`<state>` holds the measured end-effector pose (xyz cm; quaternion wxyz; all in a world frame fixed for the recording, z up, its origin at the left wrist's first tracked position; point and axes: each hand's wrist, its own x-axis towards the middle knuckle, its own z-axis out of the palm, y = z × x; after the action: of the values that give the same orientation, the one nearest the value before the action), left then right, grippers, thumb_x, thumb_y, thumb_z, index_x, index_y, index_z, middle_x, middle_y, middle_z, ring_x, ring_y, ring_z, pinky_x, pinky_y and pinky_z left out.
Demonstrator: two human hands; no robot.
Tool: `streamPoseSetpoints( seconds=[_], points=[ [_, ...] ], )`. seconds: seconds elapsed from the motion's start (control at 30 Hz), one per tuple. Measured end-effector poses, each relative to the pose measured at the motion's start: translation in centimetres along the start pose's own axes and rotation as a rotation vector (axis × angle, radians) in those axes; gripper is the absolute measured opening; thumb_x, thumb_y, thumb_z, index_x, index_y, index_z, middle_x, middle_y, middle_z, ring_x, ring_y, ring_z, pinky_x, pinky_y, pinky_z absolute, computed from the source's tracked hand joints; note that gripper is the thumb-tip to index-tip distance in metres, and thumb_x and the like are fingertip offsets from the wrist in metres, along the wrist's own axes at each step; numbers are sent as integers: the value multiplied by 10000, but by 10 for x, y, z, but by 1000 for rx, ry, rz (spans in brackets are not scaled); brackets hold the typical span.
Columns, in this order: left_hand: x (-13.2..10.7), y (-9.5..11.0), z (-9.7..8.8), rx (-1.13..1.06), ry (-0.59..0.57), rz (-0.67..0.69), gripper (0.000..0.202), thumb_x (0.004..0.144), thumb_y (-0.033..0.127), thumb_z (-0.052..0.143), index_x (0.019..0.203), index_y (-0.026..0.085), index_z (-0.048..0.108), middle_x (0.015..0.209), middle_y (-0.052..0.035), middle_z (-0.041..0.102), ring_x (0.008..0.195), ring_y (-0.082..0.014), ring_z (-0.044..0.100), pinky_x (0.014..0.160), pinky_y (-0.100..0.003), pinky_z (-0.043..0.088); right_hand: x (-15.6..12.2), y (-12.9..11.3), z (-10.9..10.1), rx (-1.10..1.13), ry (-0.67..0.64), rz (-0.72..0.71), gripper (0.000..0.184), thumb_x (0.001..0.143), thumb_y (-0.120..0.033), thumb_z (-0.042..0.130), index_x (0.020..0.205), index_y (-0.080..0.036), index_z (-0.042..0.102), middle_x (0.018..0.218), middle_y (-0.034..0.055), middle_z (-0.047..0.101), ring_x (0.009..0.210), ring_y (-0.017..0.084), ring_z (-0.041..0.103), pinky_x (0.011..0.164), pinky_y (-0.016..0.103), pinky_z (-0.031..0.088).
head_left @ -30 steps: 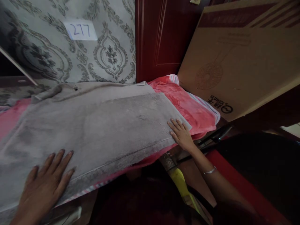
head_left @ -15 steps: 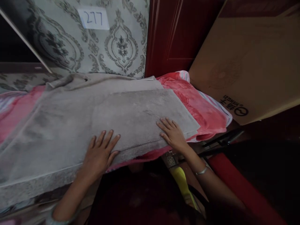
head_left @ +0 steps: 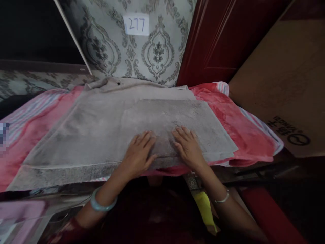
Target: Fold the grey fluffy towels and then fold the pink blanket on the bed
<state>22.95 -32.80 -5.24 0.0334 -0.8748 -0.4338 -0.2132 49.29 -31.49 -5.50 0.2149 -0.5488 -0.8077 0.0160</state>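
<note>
A grey plush cloth (head_left: 96,125) lies spread out, with its right part folded over into a flat panel (head_left: 200,118). Beneath it shows a red-pink blanket (head_left: 228,125) with striped edges. My left hand (head_left: 138,152) rests flat on the grey cloth near its front edge, fingers stretched forward and thumb apart. Just to its right, my right hand (head_left: 188,145) also lies palm down on the folded panel, fingers spread. Neither hand grips anything. The cloth around the fingertips looks slightly rumpled.
A patterned wall with a paper marked 277 (head_left: 137,24) stands behind. A dark screen (head_left: 40,34) is at left, a red door (head_left: 223,37) and a cardboard box (head_left: 284,84) at right. Below are a yellow strip (head_left: 205,210) and a pink item (head_left: 22,217).
The view has shifted left, showing more of the blanket's left side. Over the cloth, my right hand has slid left, and the two hands are closer together.
</note>
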Motion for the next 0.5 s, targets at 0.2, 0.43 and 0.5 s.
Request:
streamPoseSetpoints(
  seconds=[0.2, 0.43, 0.5],
  points=[
    [-11, 23, 38, 53, -72, 12, 582, 974, 284, 520, 1541, 216, 405, 1587, -181, 424, 1510, -328, 334, 1199, -621, 319, 8, -19, 33, -104, -187, -88, 552, 1036, -451, 373, 1580, -357, 364, 1667, 3, 285, 1545, 307, 214, 1216, 582, 237],
    [-47, 26, 17, -55, 29, 34, 537, 973, 129, 425, 1496, 243, 469, 1514, -105, 539, 1445, -238, 454, 1169, -500, 433, -25, -8, 36, -57, -73, -136, 508, 1045, -424, 340, 1531, -335, 460, 1613, 16, 394, 1514, 312, 301, 1168, 612, 326],
    [-48, 19, 3, -107, 60, 24, 445, 999, 166, 418, 1413, 248, 560, 1403, -92, 640, 1344, -209, 565, 1122, -454, 482, -17, -11, 32, -2, -39, -149, 487, 1053, -417, 307, 1451, -322, 570, 1523, 40, 524, 1474, 310, 379, 1158, 620, 338]
  ],
)
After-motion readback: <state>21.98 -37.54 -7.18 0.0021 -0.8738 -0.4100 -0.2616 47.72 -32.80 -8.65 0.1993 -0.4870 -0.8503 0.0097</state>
